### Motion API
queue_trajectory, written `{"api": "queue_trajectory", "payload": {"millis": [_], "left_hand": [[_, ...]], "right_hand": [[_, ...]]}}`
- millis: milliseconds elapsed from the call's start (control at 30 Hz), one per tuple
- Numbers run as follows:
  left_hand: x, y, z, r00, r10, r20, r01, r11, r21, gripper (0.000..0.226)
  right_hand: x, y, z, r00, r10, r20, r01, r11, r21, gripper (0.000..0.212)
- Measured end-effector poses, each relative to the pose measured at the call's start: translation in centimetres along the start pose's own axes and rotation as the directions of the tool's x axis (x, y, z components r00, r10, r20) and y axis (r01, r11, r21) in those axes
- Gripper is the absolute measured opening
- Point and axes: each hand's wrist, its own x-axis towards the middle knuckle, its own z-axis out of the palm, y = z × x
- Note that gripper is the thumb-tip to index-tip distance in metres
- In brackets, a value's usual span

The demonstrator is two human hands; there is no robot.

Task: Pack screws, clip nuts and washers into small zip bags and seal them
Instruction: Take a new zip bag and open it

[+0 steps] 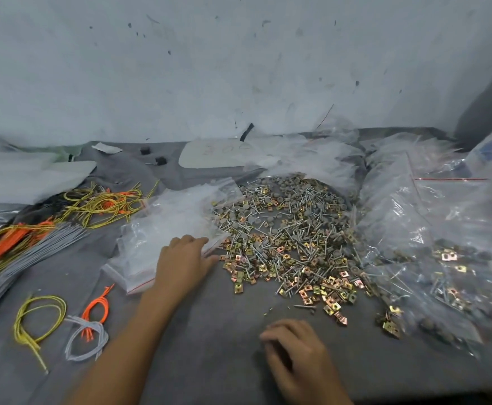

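The left hand (184, 260) lies flat on the stack of empty bags (168, 226). Its fingers are straight, just touching the top bag near its red zip edge, not gripping. The stack runs long from 7 o'clock up to 1 o'clock. This hand is the closer one to the bags, so I think it will pick up the next one.

The pile (291, 238) lies on the desk (209, 331), just beside the left hand at 3 o'clock. From the right hand (295, 350) it is at 12 o'clock, a little apart. The right hand's fingers are curled down, and I cannot tell if it holds any parts.

The pile is a mix of thin silver screws (304, 306), shiny gold clip nuts (330, 309) and round grey washers (290, 182). Full bags (443, 258) sit at 3 o'clock from the pile.
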Motion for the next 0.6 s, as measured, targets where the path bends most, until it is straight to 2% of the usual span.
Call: {"api": "queue_trajectory", "payload": {"millis": [67,133,200,300,400,467,533,600], "left_hand": [[0.5,0.3,0.1,1.0,0.014,0.006,-0.014,0.998,0.061,0.032],[0.6,0.0,-0.1,0.998,-0.002,-0.066,0.002,1.0,0.001,0.028],[0.2,-0.4,-0.9,0.985,-0.076,-0.158,0.043,0.978,-0.204,0.025],[-1.8,-0.3,-2.6,0.956,-0.187,-0.225,0.054,0.868,-0.494,0.008],[-5.4,1.2,-3.5,0.973,-0.147,-0.177,0.01,0.795,-0.607,0.016],[-8.1,2.6,-3.1,0.989,-0.056,-0.135,-0.037,0.799,-0.6,0.018],[-10.2,3.7,-2.4,0.995,-0.014,-0.097,-0.049,0.787,-0.615,0.022],[-11.4,4.2,-1.5,0.998,-0.016,-0.057,-0.025,0.756,-0.654,0.026]], "right_hand": [[-0.2,0.4,0.1,1.0,-0.011,-0.015,0.011,1.0,-0.006,0.018],[-0.2,0.7,-0.1,1.0,-0.005,-0.023,0.005,1.0,0.004,0.019],[-0.2,0.5,-0.3,1.0,0.014,-0.001,-0.014,1.0,0.009,0.019],[0.1,-0.2,-0.5,0.995,0.097,0.036,-0.099,0.992,0.072,0.018],[1.4,-1.6,-0.8,0.979,0.191,0.07,-0.201,0.96,0.196,0.025],[2.7,-2.8,-0.6,0.984,0.13,0.125,-0.156,0.959,0.236,0.037],[3.6,-3.5,-0.2,0.979,0.069,0.192,-0.112,0.969,0.221,0.043],[4.0,-3.6,0.2,0.963,0.086,0.257,-0.123,0.983,0.133,0.039]]}}
